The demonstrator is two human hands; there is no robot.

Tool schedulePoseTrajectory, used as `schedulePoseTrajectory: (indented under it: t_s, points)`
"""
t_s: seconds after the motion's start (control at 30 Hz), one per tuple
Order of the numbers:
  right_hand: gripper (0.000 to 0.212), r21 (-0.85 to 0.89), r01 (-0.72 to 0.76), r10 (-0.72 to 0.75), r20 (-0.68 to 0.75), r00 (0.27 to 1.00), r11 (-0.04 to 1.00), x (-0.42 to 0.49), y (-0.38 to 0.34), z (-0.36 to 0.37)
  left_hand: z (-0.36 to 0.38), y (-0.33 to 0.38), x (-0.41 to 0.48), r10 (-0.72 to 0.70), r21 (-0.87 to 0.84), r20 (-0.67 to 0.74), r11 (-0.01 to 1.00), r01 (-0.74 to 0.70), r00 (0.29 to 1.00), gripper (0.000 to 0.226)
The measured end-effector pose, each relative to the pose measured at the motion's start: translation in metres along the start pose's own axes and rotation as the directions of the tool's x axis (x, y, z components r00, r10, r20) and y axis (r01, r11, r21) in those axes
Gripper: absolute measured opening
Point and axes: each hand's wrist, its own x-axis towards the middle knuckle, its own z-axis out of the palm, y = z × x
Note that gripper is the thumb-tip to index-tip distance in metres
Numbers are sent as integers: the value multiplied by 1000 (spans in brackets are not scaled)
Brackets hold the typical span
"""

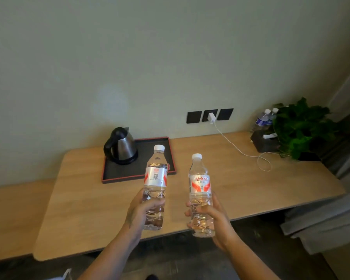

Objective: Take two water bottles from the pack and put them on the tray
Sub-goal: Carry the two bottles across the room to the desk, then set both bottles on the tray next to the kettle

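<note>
Wooden desk [210, 158], you hold two bottles above it.
Your left hand [143, 211] clamps left bottle [156, 178], right hand [210, 217] clamps right bottle [200, 186]; tray [150, 156] at 11 o'clock.

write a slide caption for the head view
Left hand and right hand each hold a water bottle above the desk.

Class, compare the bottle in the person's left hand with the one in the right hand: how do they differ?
The left bottle shows its label's back, with a QR code; the right bottle shows the front, with red wings. The left bottle's cap sits higher in the picture, in front of the tray; the right bottle's is lower. Both are clear, upright, white-capped and gripped low.
</note>
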Motion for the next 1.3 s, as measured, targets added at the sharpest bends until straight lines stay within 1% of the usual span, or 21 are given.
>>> schedulePoseTrajectory:
  t_s: [0.07, 0.2, 0.37, 0.53, 0.6, 0.7, 0.83, 0.93, 1.07, 1.13, 1.2, 1.23, 1.27, 1.3]
  points:
    - [96, 2, -12, 12, -6, 1000, 1000, 15, -1, 7, -7, 6, 16, -12, 6, 7, 1000, 12, 1000, 65]
    - [98, 17, -19, 19, -20, 1000, 1000, 46, -4, 19, -20, 17, 45, -34, 1, 23, 999, 34, 999, 49]
    - [82, 12, -38, 39, -18, 999, 999, 87, -12, 21, -17, 29, 77, -45, -8, 1, 999, 45, 999, 54]
    - [75, -19, -64, 64, 30, 997, 998, 138, -32, 13, -3, 46, 112, -41, -14, -10, 999, 41, 999, 54]
    - [74, -29, -88, 90, 75, 993, 996, 162, -41, 11, 2, 52, 126, -29, -5, -9, 1000, 29, 1000, 55]
    - [74, -45, -116, 121, 131, 984, 992, 199, -60, 8, 9, 65, 149, 3, 10, -14, 1000, -3, 1000, 50]
    - [71, -211, -73, 102, 132, 986, 975, 261, -83, 8, 10, 89, 192, 67, 95, -35, 993, -63, 997, 51]
    - [67, -327, -8, 79, 206, 975, 945, 308, -104, 17, 5, 106, 230, 117, 160, -63, 981, -105, 991, 58]
    - [83, -410, 99, 9, 253, 967, 907, 372, -124, 35, -7, 119, 293, 187, 231, -81, 959, -164, 979, 60]
    - [79, -456, 141, -9, 279, 960, 879, 405, -124, 40, -13, 122, 327, 203, 249, -49, 951, -185, 978, 56]
    - [78, -486, 170, -31, 280, 960, 857, 437, -120, 40, -16, 115, 361, 215, 219, -9, 953, -208, 977, 44]
    - [79, -498, 178, -41, 274, 961, 849, 451, -117, 40, -18, 110, 375, 243, 217, 26, 945, -243, 970, 39]
    - [81, -510, 187, -53, 265, 963, 840, 463, -113, 40, -19, 104, 389, 281, 232, 51, 930, -285, 958, 40]
    - [83, -522, 197, -67, 257, 964, 830, 474, -109, 39, -20, 96, 402, 281, 214, 80, 932, -291, 957, 46]
